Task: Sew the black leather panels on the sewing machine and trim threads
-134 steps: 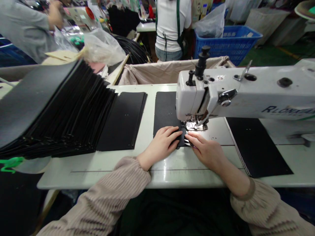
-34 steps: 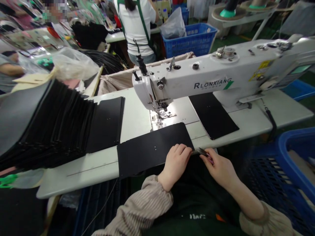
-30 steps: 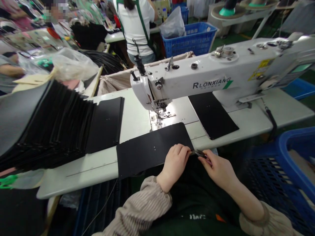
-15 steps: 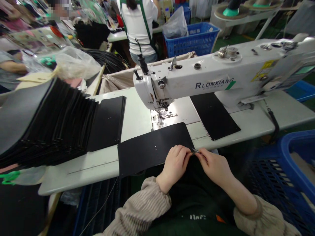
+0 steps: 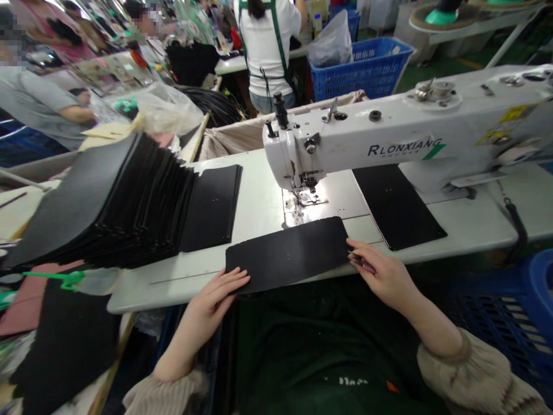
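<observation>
A black rectangular panel [image 5: 287, 253], leather-like with small holes near its middle, lies at the table's front edge below the sewing machine's needle area [image 5: 298, 207]. At its left front corner, my left hand [image 5: 220, 291] grips the edge, fingers lying on top and thumb low at the rim. My right hand [image 5: 380, 274] is closed around small thread snips [image 5: 360, 261], their metal tip by the panel's right edge. The fingertips of that hand touch or nearly touch this edge; I cannot tell which.
On the left stands a tall stack of black panels [image 5: 99, 196], with a smaller pile [image 5: 211, 207] beside it. Another black panel [image 5: 400, 207] lies under the machine arm [image 5: 389, 138]. A blue crate [image 5: 484, 323] sits at lower right. Co-workers are beyond the table.
My left hand has moved from the panel's right front corner to its left one. The snips have come away from that right corner in my right hand. The view has shifted left.
</observation>
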A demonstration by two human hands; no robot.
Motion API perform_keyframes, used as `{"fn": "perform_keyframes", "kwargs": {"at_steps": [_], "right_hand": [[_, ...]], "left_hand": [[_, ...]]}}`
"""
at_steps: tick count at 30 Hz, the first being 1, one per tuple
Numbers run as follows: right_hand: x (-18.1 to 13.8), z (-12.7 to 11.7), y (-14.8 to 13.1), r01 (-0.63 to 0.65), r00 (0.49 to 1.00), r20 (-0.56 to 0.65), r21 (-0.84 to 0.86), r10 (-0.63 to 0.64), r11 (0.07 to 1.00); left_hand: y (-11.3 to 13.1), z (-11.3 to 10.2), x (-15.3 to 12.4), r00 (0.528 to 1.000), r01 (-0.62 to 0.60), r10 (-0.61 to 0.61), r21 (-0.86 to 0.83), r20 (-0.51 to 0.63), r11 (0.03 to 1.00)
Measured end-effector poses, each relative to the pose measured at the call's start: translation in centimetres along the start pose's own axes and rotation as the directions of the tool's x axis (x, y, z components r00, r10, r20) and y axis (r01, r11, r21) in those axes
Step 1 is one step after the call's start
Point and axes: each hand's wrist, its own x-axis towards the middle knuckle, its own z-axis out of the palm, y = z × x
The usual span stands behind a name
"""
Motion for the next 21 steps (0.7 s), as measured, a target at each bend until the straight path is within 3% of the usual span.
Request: {"fn": "perform_keyframes", "kwargs": {"at_steps": [2, 4, 6, 7, 9, 12, 16, 18, 20, 21], "right_hand": [[0.6, -1.1, -0.5, -0.055, 0.998, -0.028, 0.141, 0.059, 0.989], [1.1, -2.3, -1.2, -0.104, 0.991, -0.062, 0.223, 0.121, 0.969], [1.4, -3.2, -1.7, -0.124, 0.983, -0.100, 0.269, 0.155, 0.955], [1.6, -3.5, -1.9, -0.129, 0.980, -0.111, 0.291, 0.168, 0.948], [1.7, -3.8, -2.0, -0.142, 0.975, -0.119, 0.325, 0.189, 0.935], [1.7, -3.9, -1.7, -0.153, 0.973, -0.115, 0.323, 0.199, 0.934], [1.6, -3.6, -1.1, -0.179, 0.966, -0.129, 0.282, 0.222, 0.943], [1.6, -3.3, -0.7, -0.190, 0.968, -0.108, 0.273, 0.227, 0.943], [1.5, -3.2, 0.0, -0.190, 0.974, -0.077, 0.244, 0.215, 0.951], [1.4, -3.2, 0.4, -0.183, 0.977, -0.071, 0.214, 0.202, 0.959]], "left_hand": [[0.6, -1.3, -1.0, 0.970, 0.162, -0.196, -0.223, -0.142, 0.961], [1.9, -2.1, -1.2, 0.872, 0.278, -0.417, -0.442, -0.256, 0.853], [3.3, -2.5, -0.8, 0.782, 0.319, -0.568, -0.619, -0.257, 0.718], [3.9, -2.6, -0.4, 0.761, 0.328, -0.610, -0.681, -0.220, 0.655], [4.7, -2.7, 0.4, 0.747, 0.343, -0.650, -0.756, -0.141, 0.558], [5.5, -2.7, 1.4, 0.757, 0.329, -0.648, -0.807, -0.085, 0.490], [6.5, -2.3, 2.2, 0.779, 0.326, -0.626, -0.824, -0.044, 0.464], [7.2, -3.0, 2.3, 0.784, 0.340, -0.619, -0.799, -0.051, 0.497], [7.7, -5.1, 1.9, 0.771, 0.335, -0.617, -0.723, -0.158, 0.604], [7.8, -6.9, 1.4, 0.747, 0.322, -0.608, -0.653, -0.269, 0.685]]}}
